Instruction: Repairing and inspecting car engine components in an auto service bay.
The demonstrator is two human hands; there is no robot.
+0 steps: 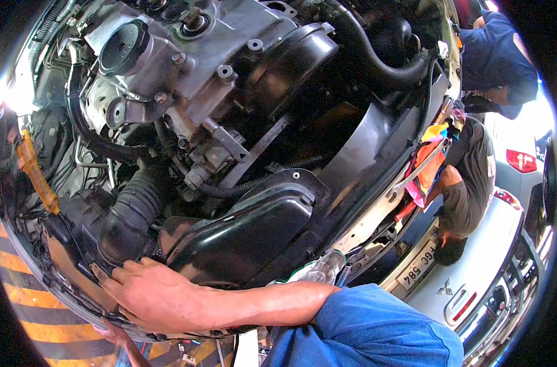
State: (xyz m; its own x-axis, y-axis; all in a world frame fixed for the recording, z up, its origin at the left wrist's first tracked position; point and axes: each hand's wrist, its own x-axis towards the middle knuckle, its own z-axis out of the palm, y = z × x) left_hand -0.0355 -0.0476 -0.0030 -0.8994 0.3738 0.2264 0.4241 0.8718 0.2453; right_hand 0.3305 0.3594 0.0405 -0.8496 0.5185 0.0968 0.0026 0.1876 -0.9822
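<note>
My right hand [153,296] reaches in from the right with its forearm across the front edge of an open engine bay. Its fingers bend down at the dark panel [76,269] beside a black air intake housing [113,235]; whatever they grip is hidden. Low at the left, below that edge, part of my left hand [111,334] shows, its fingers blurred and mostly cut off from view. A ribbed intake hose [141,196] rises from the housing toward the engine [199,67]. To the right of my right hand lies a smooth black plastic cover [248,229].
A yellow-orange bar [37,171] lies along the left side of the bay. Colourful cloths [428,162] and a clear plastic piece [327,266] rest on the front edge. Another person [468,183] bends beside it. A silver car [480,257] stands behind; striped floor [52,330] shows lower left.
</note>
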